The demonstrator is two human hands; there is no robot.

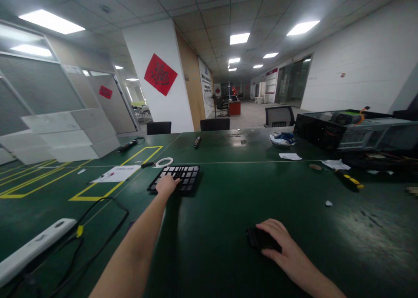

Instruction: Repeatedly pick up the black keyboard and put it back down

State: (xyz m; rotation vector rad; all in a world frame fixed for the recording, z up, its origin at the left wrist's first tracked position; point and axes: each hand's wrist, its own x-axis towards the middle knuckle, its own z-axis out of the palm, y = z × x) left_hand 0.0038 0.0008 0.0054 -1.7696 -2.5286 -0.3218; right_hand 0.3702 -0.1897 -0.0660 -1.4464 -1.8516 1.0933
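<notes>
My left hand (167,185) reaches far forward over the green table (228,211) and rests on the near edge of a black keyboard (178,177). Its fingers curl over the keyboard's front left part, gripping it. My right hand (277,241) lies close to me on the table with its fingers cupped over a small black object (257,238), which looks like a mouse. Most of that object is hidden under the palm.
A white power strip (32,248) with black cables lies at the near left. A paper sheet (116,174) sits inside yellow floor-style markings. An open black computer case (352,130), a yellow-handled tool (349,180), a bowl (281,140) and paper scraps lie at the right. Chairs stand behind the table.
</notes>
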